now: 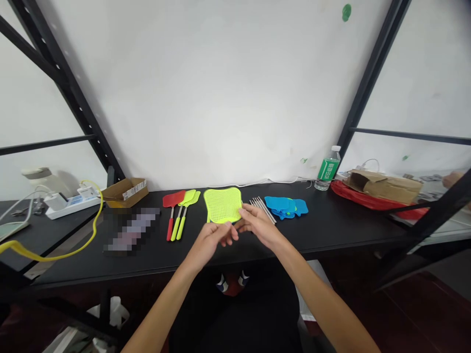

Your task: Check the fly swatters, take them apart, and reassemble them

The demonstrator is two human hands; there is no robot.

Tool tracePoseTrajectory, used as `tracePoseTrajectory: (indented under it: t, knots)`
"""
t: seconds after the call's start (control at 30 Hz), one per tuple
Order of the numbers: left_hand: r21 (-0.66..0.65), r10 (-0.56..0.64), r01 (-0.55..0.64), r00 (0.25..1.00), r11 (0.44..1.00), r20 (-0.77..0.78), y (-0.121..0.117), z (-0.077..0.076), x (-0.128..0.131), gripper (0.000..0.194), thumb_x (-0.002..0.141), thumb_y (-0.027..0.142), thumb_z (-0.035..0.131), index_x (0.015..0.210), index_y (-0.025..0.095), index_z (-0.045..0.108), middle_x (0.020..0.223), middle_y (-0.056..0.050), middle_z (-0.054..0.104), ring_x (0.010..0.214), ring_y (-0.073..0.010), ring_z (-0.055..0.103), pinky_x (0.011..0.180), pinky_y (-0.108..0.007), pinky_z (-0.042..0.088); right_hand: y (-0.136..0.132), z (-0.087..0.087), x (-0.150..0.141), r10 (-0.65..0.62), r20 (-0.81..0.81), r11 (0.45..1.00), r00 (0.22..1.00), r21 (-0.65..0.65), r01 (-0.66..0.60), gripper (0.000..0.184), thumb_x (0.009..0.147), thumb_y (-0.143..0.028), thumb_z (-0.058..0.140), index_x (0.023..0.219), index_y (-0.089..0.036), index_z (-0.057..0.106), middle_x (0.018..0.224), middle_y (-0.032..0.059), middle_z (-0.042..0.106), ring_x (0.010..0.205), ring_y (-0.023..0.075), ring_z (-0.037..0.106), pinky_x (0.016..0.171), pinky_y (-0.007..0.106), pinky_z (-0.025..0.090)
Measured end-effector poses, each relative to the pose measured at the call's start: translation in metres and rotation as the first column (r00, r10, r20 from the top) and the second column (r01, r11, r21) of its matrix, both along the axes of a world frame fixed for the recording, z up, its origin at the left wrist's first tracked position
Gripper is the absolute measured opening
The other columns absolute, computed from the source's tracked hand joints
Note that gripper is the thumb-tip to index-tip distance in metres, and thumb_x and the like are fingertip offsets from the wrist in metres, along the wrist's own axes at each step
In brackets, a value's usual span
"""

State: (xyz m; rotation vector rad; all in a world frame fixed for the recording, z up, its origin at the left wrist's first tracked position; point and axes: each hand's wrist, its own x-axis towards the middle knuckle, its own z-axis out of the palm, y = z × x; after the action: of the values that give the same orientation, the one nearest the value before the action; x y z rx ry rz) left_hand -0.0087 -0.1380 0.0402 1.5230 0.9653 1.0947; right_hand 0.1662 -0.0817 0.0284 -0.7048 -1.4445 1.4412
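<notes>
A yellow-green mesh fly swatter head is held up in front of me, over the black table. My right hand pinches its lower right corner between thumb and fingers. At its bottom edge is my left hand, thumb on the edge and fingers curled underneath, partly hiding what they grip. To the left lie a red fly swatter and yellow-green fly swatters with metal rods and coloured handles. Several thin metal rods lie just right of my right hand, beside a pile of blue swatter heads.
On the black table stand an open cardboard box at left and a water bottle at back right. Beyond it, brown paper packaging rests on red plastic. A yellow cable loops near a power strip.
</notes>
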Motion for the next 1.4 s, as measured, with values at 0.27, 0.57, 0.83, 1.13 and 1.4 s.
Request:
tracePoseTrajectory:
  t: [0.27,0.57,0.83,1.13,1.4]
  knots:
    - [0.31,0.347,-0.215,0.806,0.926,-0.479,0.012,0.002,-0.035,0.039,0.088,0.053,0.052,0.101,0.023,0.074,0.093,-0.006,0.075,0.082,-0.022,0.066,0.074,-0.03,0.048,0.028,0.0,0.09,-0.61,0.113,0.788,0.784,0.187,0.587,0.057,0.075,-0.042,0.07,0.125,-0.015,0.06,0.072,0.0026,0.07,0.054,0.0138,0.061,0.052,0.025,0.049]
    - [0.327,0.435,-0.486,0.127,0.811,-0.891,0.034,-0.006,-0.113,0.041,0.081,0.061,0.054,0.09,0.026,0.072,0.095,-0.012,0.073,0.092,-0.0351,0.067,0.074,-0.039,0.048,0.057,-0.031,0.168,-0.783,0.564,0.563,0.261,0.466,0.682,0.056,0.083,-0.038,0.057,0.133,-0.014,0.059,0.08,0.0086,0.074,0.084,0.0258,0.069,0.08,0.035,0.048]
    - [0.422,0.462,-0.467,-0.032,0.777,-0.886,0.028,-0.012,-0.092,0.04,0.087,0.044,0.05,0.121,0.024,0.061,0.107,-0.019,0.07,0.096,-0.04,0.068,0.076,-0.047,0.049,0.051,-0.026,0.165,-0.686,0.718,0.6,0.116,0.469,0.648,0.04,0.085,-0.049,0.053,0.111,-0.025,0.072,0.095,0.0096,0.073,0.089,0.0295,0.066,0.07,0.034,0.043]
    - [0.441,0.497,-0.396,0.047,0.806,-0.866,0.021,0.0,-0.077,0.042,0.093,0.025,0.033,0.13,0.022,0.055,0.116,-0.018,0.067,0.092,-0.0367,0.068,0.075,-0.045,0.048,0.044,-0.013,0.152,-0.789,0.592,0.537,0.161,0.539,0.649,0.034,0.086,-0.043,0.051,0.101,-0.023,0.075,0.071,0.0062,0.069,0.069,0.0223,0.061,0.064,0.029,0.038]
    - [0.679,0.747,-0.313,0.288,0.664,-0.599,-0.006,0.03,-0.046,0.033,0.098,0.024,0.032,0.121,0.022,0.055,0.111,-0.009,0.067,0.081,-0.021,0.064,0.069,-0.03,0.043,0.025,0.007,0.109,-0.743,0.315,0.663,0.591,0.466,0.586,0.04,0.085,-0.051,0.054,0.087,-0.017,0.076,0.062,0.0041,0.065,0.057,0.0174,0.055,0.058,0.029,0.039]
